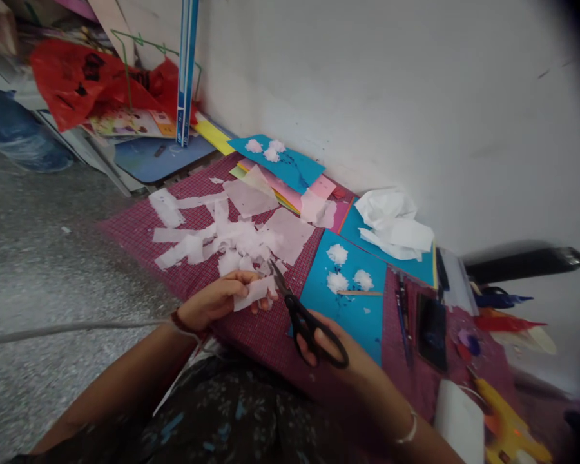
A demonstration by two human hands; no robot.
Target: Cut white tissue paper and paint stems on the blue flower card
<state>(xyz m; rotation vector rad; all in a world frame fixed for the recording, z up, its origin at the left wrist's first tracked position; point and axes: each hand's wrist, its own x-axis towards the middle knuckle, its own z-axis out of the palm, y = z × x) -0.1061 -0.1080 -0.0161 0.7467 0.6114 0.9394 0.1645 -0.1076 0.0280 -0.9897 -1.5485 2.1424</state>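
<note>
My left hand (216, 298) pinches a small strip of white tissue paper (255, 291) just above the checked maroon cloth (135, 229). My right hand (336, 351) grips black-handled scissors (303, 317), fingers through the loops, blades pointing up-left and touching the strip's right edge. Behind the hands lies a heap of cut tissue pieces (232, 238). To the right a blue card (352, 309) carries three white tufts (341, 270) and a thin wooden stick (360, 293).
A second blue card (290, 164) with white tufts lies by the white wall, over pink and yellow sheets. Crumpled white paper (394, 222) sits on another blue sheet. Pens (403, 309), a dark phone (431, 332) and a yellow glue gun (505, 425) lie right. Red plastic bag (82, 84) far left.
</note>
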